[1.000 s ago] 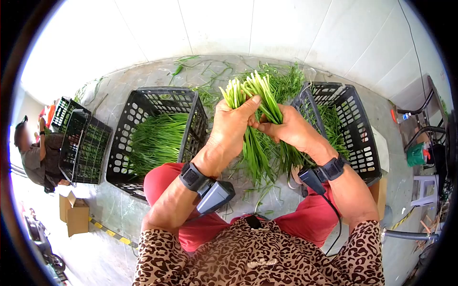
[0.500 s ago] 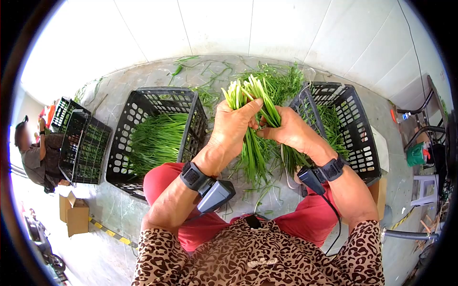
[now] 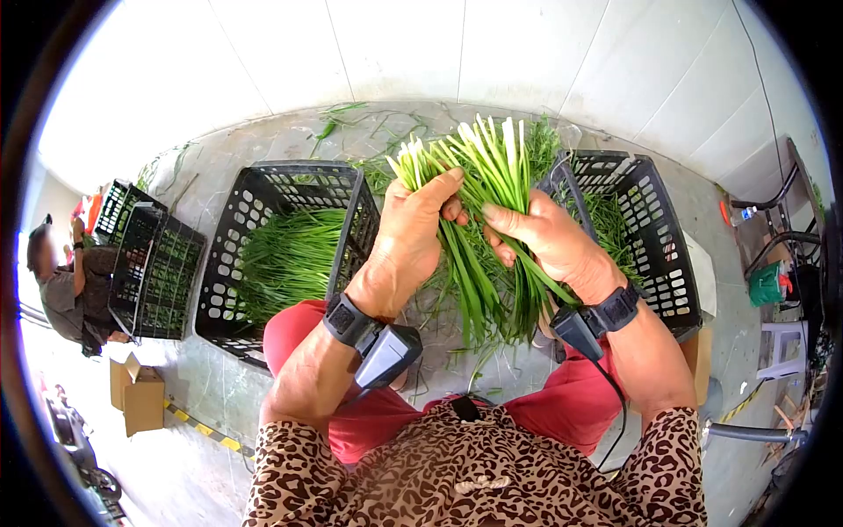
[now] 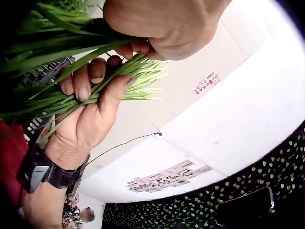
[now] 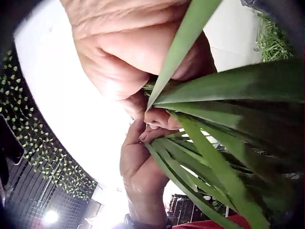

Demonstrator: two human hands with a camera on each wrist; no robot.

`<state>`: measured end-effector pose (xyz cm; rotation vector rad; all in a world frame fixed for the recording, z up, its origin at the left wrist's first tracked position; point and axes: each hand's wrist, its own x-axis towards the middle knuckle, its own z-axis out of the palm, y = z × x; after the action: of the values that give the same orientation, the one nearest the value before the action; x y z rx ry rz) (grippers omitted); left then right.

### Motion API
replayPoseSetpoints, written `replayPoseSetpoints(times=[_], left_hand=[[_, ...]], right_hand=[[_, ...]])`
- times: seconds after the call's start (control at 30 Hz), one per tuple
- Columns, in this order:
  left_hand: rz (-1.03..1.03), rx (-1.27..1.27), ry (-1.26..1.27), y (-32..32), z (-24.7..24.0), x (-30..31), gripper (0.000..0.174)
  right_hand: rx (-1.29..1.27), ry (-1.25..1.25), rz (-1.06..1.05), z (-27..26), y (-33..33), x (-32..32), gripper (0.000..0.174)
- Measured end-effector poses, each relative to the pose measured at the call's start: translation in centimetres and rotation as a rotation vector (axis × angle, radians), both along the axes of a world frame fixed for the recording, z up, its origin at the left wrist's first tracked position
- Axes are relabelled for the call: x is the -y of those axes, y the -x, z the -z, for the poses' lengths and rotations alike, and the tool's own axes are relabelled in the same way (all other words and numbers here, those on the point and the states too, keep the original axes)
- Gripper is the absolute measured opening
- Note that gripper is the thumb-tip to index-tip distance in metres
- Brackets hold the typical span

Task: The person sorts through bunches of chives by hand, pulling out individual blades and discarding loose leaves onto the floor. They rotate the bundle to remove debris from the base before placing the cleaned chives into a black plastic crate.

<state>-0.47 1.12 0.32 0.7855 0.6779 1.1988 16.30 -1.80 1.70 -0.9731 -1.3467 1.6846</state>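
In the head view my left hand [image 3: 408, 233] grips a bunch of garlic chives [image 3: 411, 164], its pale cut ends pointing up and away. My right hand [image 3: 562, 241] holds a second, fanned bunch [image 3: 500, 162] close beside it, thumb laid across the stems. Long green leaves [image 3: 479, 290] hang below both hands, some crossing between them. Seen from the left wrist, the right hand's thumb and curled fingers [image 4: 82, 86] clasp the stems. Flat leaves [image 5: 209, 157] cover much of the right wrist view, where the fingertips of both hands meet.
A black crate [image 3: 356, 202] with chives in it stands on my left, another black crate [image 3: 667, 237] with greens on my right. Loose greens [image 3: 518, 145] lie on the floor ahead, before a white wall [image 3: 395, 53]. Further left, a person [image 3: 66, 290] sits by stacked crates [image 3: 158, 263].
My hands have drawn apart, the left moving slightly left and the right lower and to the right. The right-hand bunch has fanned out, its pale ends spreading further.
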Motion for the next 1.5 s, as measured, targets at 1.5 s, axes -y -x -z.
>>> replayPoseSetpoints(times=[1.5], left_hand=[[-0.137,0.040,-0.050,1.5,-1.3,-1.2,0.018]], right_hand=[[0.137,-0.002,-0.058,-0.3,-0.2,0.1,0.020]])
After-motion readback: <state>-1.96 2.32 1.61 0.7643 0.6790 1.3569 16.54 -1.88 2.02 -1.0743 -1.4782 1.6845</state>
